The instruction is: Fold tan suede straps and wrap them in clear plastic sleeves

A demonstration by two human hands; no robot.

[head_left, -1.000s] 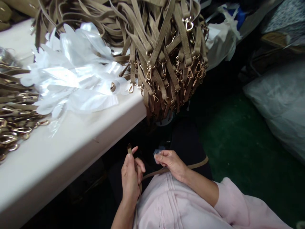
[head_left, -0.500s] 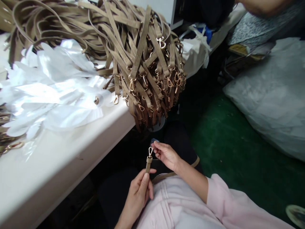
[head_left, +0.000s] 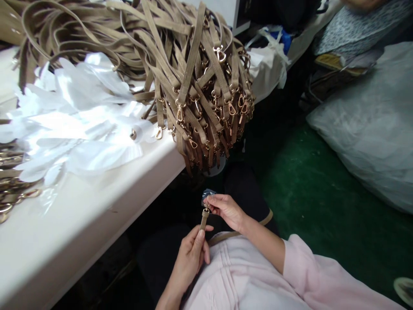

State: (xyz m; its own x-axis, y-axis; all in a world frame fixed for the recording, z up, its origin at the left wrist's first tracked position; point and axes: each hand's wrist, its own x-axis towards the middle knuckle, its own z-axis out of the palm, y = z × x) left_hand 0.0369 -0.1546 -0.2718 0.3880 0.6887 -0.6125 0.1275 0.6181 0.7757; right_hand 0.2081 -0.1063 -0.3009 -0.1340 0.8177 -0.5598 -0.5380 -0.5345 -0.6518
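Low in front of my body, my left hand pinches a brown strap between thumb and fingers, just below its end. A gold swivel clasp tops that end. My right hand is closed at the clasp, its fingertips partly covering it. From those fingertips sticks out a small piece of clear, bluish plastic film. Whether the film is around the clasp or only beside it, I cannot tell. More of the strap runs across my lap under the right forearm.
A big heap of brown straps with gold clasps hangs over the corner of the white table. White translucent sheets lie beside it. More clasps sit at the left. A large plastic sack and another person's arm are at the right.
My right hand has come down onto the clasp, bringing the plastic film to it; the clasp stood bare before. My left hand keeps its pinch on the strap.
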